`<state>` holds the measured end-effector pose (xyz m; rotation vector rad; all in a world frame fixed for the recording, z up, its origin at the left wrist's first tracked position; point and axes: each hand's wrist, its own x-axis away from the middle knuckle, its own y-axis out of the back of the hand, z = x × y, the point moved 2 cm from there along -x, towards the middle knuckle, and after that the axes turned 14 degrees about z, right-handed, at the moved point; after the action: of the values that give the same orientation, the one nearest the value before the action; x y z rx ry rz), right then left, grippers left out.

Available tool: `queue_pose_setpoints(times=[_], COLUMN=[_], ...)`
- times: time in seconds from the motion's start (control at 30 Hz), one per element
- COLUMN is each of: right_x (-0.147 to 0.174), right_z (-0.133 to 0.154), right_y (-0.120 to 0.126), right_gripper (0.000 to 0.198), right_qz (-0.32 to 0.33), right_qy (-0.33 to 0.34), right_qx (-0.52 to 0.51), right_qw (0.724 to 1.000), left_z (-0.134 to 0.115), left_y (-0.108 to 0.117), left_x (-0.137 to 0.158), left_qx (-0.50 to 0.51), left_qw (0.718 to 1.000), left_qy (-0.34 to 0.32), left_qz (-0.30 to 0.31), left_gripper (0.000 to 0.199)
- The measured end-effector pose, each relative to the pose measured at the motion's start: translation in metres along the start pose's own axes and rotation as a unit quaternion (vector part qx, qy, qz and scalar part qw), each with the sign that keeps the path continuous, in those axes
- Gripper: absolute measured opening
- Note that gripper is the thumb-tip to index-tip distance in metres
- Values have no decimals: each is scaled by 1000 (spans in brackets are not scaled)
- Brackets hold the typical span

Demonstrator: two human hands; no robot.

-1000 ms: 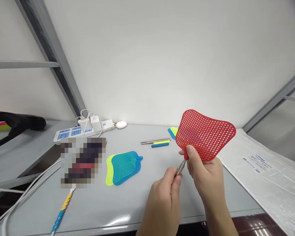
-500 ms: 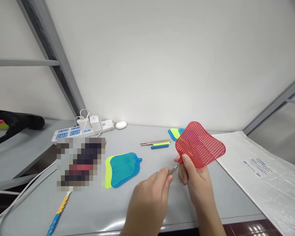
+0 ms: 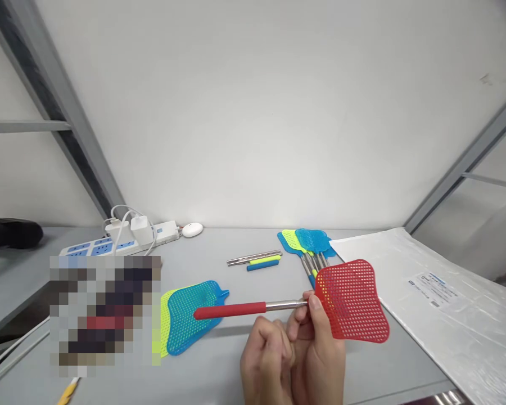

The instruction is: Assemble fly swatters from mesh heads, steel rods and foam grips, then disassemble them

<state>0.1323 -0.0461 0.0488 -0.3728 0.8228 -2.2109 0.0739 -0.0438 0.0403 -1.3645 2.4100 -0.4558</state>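
Observation:
A red fly swatter with a mesh head, a metal rod and a red grip is in my right hand. That hand pinches it at the neck, thumb on top, with the handle pointing left. My left hand is curled just below the rod, against my right hand, its fingers folded and no object visible in them. Left of the hands, a blue swatter head lies over a yellow-green swatter head. The red grip's end passes in front of the blue one.
Metal rods, a yellow-green grip and a blue grip lie behind. Several swatters are stacked at the back right, beside a white package. A power strip stands at left, near a blurred-out patch.
My left hand has let go of the swatter's rod and is curled lower down. The swatter has turned so its handle points left. The view has shifted, showing more of the stacked swatters.

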Motion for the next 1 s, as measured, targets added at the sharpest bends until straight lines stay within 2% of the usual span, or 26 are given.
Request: queue_pose_setpoints(times=[0.07,0.13,0.2,0.3,0.47,0.63,0.77,0.83,0.9,1.0], right_x=[4,9,12,14,23,30,20,14,9,6], right_z=[-2,-4,-5,-7,-9,-4,21,34,42,42], right_y=[0,1,2,2,-7,-7,21,34,39,31], right_gripper=[27,31,31,28,25,22,23,22,20,16], right_qz=[13,39,65,106,166,160,115,107,100,104], right_qy=[-25,-47,-47,-28,-13,-17,-11,1,14,20], right_qx=[-8,-9,9,37,42,32,-4,-2,-17,-55], right_qw=[1000,998,997,993,985,986,993,994,995,993], left_z=[3,0,-5,-14,-28,-44,-64,-70,-70,-62], left_y=[-3,-3,-1,6,22,39,66,76,78,68], left_x=[-9,-14,-14,-12,-10,-3,1,0,-3,-10], left_qx=[134,165,155,105,-5,-76,-21,-11,12,96], left_qw=[990,983,984,990,998,997,997,996,997,992], left_qy=[50,70,81,91,58,34,-17,-38,-46,-66], left_qz=[-17,-40,-42,-11,23,-2,-68,-74,-59,-56], left_gripper=[50,52,53,52,50,48,43,44,44,44])
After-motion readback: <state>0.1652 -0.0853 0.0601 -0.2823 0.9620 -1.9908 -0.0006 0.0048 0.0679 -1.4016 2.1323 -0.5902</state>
